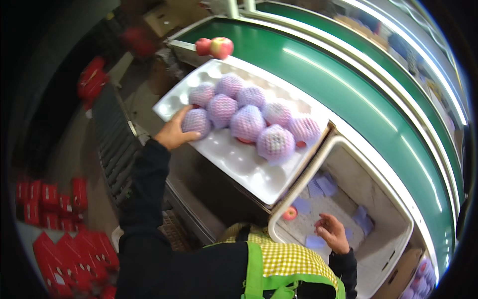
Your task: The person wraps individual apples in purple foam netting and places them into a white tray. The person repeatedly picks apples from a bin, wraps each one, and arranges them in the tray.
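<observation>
A white molded tray (239, 169) holds several apples in purple-pink foam nets, set in its hollows. My left hand (175, 130) is curled round a netted apple (196, 123) at the tray's left edge, thumb on the near side. Over the white plastic bin (343, 141) to the right hovers my right hand (332, 234), fingers bent and partly apart, with nothing visible in it. Inside the bin a bare red apple (290, 213) lies near the left wall, among scattered purple paper pieces (326, 184).
Two bare apples (221, 48) sit beyond the tray's far corner, beside a green conveyor belt (298, 60) that curves to the right. A dark roller track (112, 144) runs at left. Red boxes (74, 259) stand at lower left. More netted apples (420, 279) show at lower right.
</observation>
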A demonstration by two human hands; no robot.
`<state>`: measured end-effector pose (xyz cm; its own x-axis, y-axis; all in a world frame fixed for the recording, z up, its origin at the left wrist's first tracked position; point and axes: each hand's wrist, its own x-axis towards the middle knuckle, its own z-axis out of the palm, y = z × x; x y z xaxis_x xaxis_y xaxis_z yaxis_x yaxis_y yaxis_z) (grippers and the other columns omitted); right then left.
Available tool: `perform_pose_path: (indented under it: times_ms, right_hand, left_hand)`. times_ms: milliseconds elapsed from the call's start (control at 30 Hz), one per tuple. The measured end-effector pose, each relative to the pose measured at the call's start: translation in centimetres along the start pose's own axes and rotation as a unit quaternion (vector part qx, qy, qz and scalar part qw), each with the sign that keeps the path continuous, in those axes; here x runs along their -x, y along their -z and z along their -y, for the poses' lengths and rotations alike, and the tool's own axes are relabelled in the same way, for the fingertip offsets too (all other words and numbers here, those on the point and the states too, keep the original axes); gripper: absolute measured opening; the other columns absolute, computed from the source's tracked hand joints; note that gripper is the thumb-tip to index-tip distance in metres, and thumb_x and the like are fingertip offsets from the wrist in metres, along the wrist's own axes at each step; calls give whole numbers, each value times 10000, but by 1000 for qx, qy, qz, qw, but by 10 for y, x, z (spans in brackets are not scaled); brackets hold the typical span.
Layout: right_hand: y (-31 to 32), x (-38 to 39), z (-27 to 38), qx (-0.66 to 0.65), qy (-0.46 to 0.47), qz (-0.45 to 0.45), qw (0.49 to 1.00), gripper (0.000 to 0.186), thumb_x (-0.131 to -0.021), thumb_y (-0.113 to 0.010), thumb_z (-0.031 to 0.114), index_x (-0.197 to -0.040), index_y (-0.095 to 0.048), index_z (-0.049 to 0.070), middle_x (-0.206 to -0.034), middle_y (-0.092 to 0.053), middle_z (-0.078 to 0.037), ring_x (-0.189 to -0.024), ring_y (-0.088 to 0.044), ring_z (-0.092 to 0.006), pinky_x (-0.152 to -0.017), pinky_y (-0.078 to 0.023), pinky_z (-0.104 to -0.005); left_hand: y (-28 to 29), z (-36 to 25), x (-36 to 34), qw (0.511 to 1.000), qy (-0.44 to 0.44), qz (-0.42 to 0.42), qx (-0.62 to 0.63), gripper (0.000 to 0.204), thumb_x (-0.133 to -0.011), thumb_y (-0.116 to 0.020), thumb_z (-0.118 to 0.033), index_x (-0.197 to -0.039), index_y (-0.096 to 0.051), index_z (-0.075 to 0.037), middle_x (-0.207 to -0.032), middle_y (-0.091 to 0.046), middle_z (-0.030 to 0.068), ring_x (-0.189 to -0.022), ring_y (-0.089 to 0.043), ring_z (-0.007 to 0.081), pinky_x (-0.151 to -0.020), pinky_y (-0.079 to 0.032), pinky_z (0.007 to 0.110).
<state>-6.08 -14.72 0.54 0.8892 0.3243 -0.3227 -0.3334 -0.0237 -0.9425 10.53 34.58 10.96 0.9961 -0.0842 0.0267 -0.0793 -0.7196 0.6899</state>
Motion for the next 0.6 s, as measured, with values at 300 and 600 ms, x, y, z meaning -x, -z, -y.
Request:
perform_pose_path:
  times_ms: [300, 600]
  right_hand:
    - [16, -8, -2, 143, 60, -97, 983, 364, -777, -596, 125, -1075, -475, -43, -812, -580, -82, -739, -549, -141, -662, -453, -264]
    - [54, -37, -78, 332, -92, -71, 936, 430, -712, -600, 228, -1027, -522, -54, -861, -601, -199, -828, -578, -312, -732, -459, -358]
  left_hand:
    - [-13, 45, -1, 986, -75, -73, -131, 692, -718, -665, -277, -1250, -335, 17, -1175, -442, 178, -1104, -423, 283, -944, -312, 349]
    - [-125, -157, 86, 903, -246, 116, 332, 449, -839, -528, -187, -1168, -406, 93, -1090, -519, 196, -951, -546, 215, -830, -429, 319]
